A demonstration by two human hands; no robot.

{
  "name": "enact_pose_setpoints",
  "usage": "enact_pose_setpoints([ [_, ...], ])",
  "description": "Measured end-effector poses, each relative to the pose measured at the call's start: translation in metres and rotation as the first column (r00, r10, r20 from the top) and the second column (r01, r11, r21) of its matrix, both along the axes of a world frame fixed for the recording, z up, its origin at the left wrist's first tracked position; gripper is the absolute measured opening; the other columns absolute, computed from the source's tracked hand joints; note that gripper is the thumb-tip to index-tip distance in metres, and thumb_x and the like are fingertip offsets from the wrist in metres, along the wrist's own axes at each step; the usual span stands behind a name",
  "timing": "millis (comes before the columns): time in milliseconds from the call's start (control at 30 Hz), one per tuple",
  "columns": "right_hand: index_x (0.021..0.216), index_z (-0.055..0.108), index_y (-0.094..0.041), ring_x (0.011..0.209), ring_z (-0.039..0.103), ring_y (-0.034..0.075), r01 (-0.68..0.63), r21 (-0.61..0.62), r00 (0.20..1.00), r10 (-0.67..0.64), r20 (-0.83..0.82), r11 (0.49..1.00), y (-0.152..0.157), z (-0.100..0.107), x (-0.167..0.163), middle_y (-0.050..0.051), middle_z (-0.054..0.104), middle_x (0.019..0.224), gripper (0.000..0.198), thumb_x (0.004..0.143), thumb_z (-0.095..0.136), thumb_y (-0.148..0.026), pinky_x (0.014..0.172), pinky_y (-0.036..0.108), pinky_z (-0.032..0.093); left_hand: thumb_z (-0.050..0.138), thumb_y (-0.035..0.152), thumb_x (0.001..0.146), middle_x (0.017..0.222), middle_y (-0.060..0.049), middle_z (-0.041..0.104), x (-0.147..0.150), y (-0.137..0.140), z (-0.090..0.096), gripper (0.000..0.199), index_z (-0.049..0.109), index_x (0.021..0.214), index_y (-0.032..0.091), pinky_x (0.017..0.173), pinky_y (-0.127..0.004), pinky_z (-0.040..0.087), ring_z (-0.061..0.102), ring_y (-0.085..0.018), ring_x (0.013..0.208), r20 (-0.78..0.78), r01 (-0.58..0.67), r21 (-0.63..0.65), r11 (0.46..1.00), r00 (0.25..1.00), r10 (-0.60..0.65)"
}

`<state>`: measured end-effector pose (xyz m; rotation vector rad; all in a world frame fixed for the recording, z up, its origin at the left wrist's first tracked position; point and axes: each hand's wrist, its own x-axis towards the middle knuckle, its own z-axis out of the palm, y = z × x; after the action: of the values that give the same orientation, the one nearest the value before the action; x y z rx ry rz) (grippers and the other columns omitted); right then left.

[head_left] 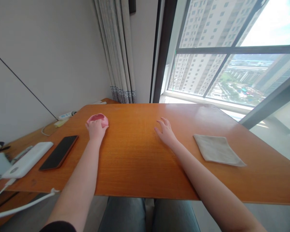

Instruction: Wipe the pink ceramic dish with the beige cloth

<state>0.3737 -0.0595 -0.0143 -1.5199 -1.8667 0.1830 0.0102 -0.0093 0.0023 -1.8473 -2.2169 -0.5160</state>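
Observation:
At the far left of the wooden table (135, 154), my left hand (96, 128) is closed on a pink bowl-like object (96, 117) with an uneven rim. The fingers cover its near side, and its inside shows only in part. Over the middle right of the tabletop is my right hand (166, 131), with fingers spread and nothing in them. A folded light grey cloth (218, 149) lies flat to the right of my right forearm.
Left of my left forearm lie a dark phone (59, 153) and a white power bank (29, 159) with a white cable (26, 204) near the table's front edge. A power strip (67, 115) sits by the wall. A large window (215, 74) stands beyond the right side.

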Motion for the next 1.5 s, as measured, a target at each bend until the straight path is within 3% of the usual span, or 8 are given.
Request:
enact_pose_setpoints([
  [400,0.133,0.044,-0.016,0.139,0.017,0.038,0.309,-0.243,0.948,-0.276,0.161,0.92,0.002,0.017,0.029,0.019,0.023,0.151,0.057,0.084,0.049,-0.043,0.107,0.06,0.023,0.062,0.039,0.076,0.106,-0.011,0.061,-0.005,-0.006,-0.002,0.037,0.058,0.104,0.016,0.092,-0.072,0.026,0.041,-0.039,0.114,0.06,-0.028,-0.09,0.996,0.998,0.034],
  [533,0.135,0.045,-0.016,0.132,0.036,0.037,0.541,-0.335,0.836,-0.447,0.319,0.771,-0.032,0.04,0.101,0.019,0.04,0.142,0.058,0.086,0.042,-0.047,0.106,0.062,0.022,0.066,0.04,0.073,0.121,-0.016,0.055,-0.003,-0.009,-0.001,0.046,0.057,0.11,0.014,0.094,-0.074,0.022,0.037,-0.041,0.121,0.059,-0.085,-0.113,0.99,0.994,0.092],
  [700,0.117,0.063,-0.016,0.116,0.052,0.041,0.775,-0.482,0.624,-0.613,0.484,0.409,-0.082,0.034,0.169,0.024,0.055,0.124,0.042,0.086,0.039,-0.031,0.094,0.061,0.036,0.055,0.036,0.082,0.147,-0.022,0.028,0.041,-0.016,0.011,0.05,0.046,0.126,0.014,0.104,-0.068,0.015,0.025,-0.039,0.135,0.056,0.039,0.112,0.993,0.997,-0.045],
  [833,0.103,0.07,-0.012,0.106,0.06,0.038,0.711,-0.468,0.702,-0.507,0.5,0.525,-0.086,0.026,0.12,0.026,0.059,0.118,0.038,0.082,0.04,-0.019,0.083,0.048,0.048,0.039,0.02,0.088,0.142,-0.014,0.042,0.124,-0.039,0.02,0.034,0.053,0.119,0.018,0.113,-0.059,0.005,0.032,-0.027,0.135,-0.025,0.538,0.205,0.818,0.838,-0.545],
  [933,0.091,0.073,-0.016,0.098,0.064,0.031,0.315,-0.422,0.933,-0.194,0.304,0.85,-0.079,0.03,0.052,0.018,0.067,0.103,0.037,0.086,0.036,-0.021,0.086,0.045,0.048,0.035,0.014,0.088,0.128,-0.01,0.056,0.183,-0.071,0.014,0.037,0.054,0.119,0.019,0.116,-0.048,0.014,0.046,-0.02,0.125,0.025,0.79,0.114,0.602,0.604,-0.797],
  [1067,0.117,0.062,-0.017,0.116,0.055,0.022,-0.025,-0.162,1.0,0.026,0.004,0.987,-0.077,0.035,0.005,0.01,0.061,0.122,0.04,0.087,0.035,-0.021,0.1,0.036,0.042,0.036,0.031,0.092,0.136,-0.017,0.05,0.206,-0.107,-0.011,0.044,0.046,0.132,0.019,0.102,-0.051,0.037,0.046,-0.029,0.126,0.17,0.73,-0.076,0.679,0.681,-0.713],
  [1267,0.108,0.065,-0.014,0.111,0.056,0.022,-0.056,-0.277,0.985,0.098,0.142,0.959,-0.079,0.02,0.021,0.012,0.061,0.117,0.031,0.087,0.043,-0.023,0.1,0.035,0.041,0.042,0.047,0.087,0.143,-0.02,0.042,0.153,-0.135,-0.031,0.048,0.051,0.13,0.027,0.092,-0.069,0.033,0.035,-0.043,0.132,0.093,0.548,-0.256,0.796,0.834,-0.544],
  [1500,0.113,0.063,-0.017,0.116,0.051,0.025,-0.044,-0.303,0.955,0.129,0.266,0.952,-0.079,0.008,0.015,0.012,0.058,0.124,0.032,0.087,0.046,-0.023,0.101,0.038,0.039,0.047,0.036,0.082,0.136,-0.02,0.049,0.085,-0.114,-0.001,0.038,0.061,0.114,0.02,0.098,-0.057,0.034,0.036,-0.043,0.131,0.099,0.351,-0.288,0.891,0.936,-0.337],
])
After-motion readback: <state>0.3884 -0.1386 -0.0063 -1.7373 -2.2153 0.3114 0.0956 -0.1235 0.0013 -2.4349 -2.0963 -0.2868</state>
